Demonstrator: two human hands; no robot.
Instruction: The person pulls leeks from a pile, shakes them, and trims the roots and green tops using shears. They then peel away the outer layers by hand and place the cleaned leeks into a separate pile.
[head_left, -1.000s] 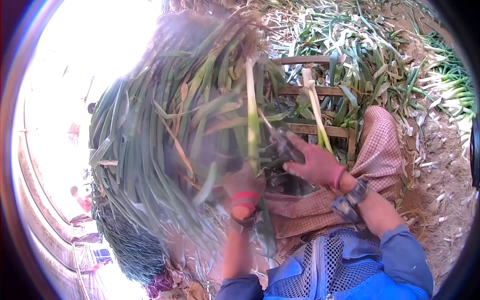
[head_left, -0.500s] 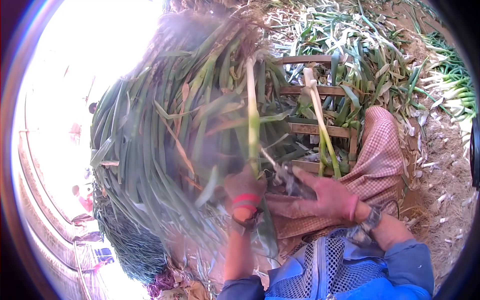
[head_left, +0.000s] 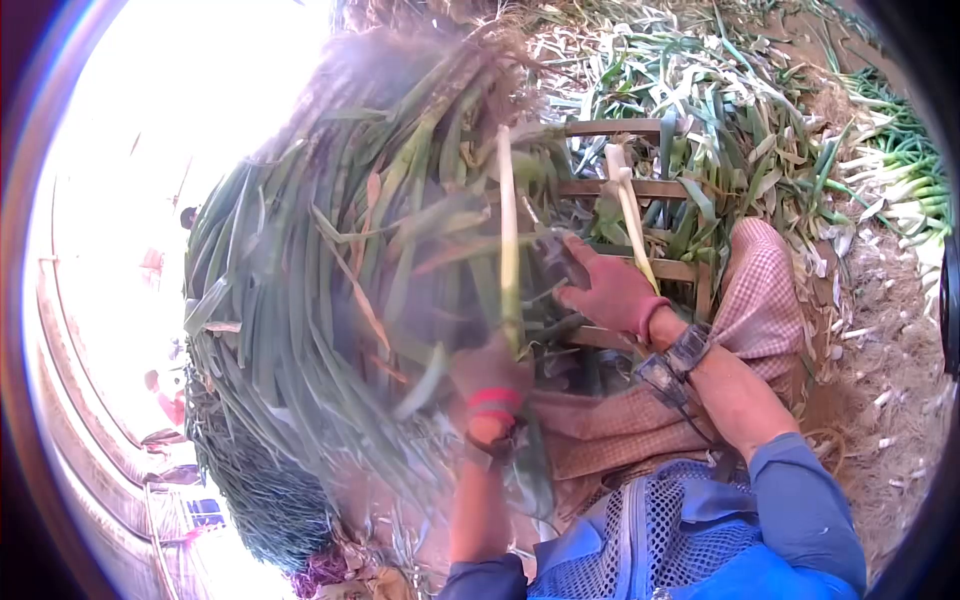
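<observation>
In the head view, my left hand (head_left: 490,372), in a dark glove with a red band, is closed around the lower green part of a long green onion (head_left: 508,220). Its white stem points up and away from me. To the right of that stem, my right hand (head_left: 618,292), in a reddish glove, grips a grey air blow gun (head_left: 556,252) with a thin pale nozzle. The nozzle tip lies close beside the white stem. Two peeled green onions (head_left: 630,215) lie just beyond my right hand, across wooden slats (head_left: 665,189).
A tall heap of unpeeled green onions (head_left: 290,260) fills the left side. Stripped leaves (head_left: 640,60) lie piled at the back. More peeled green onions (head_left: 915,180) lie in a row at far right. A checked cloth (head_left: 765,285) covers my lap.
My right hand has moved up and away from me with the air blow gun, from near my left hand to farther along the stem. The held green onion has shifted slightly toward me.
</observation>
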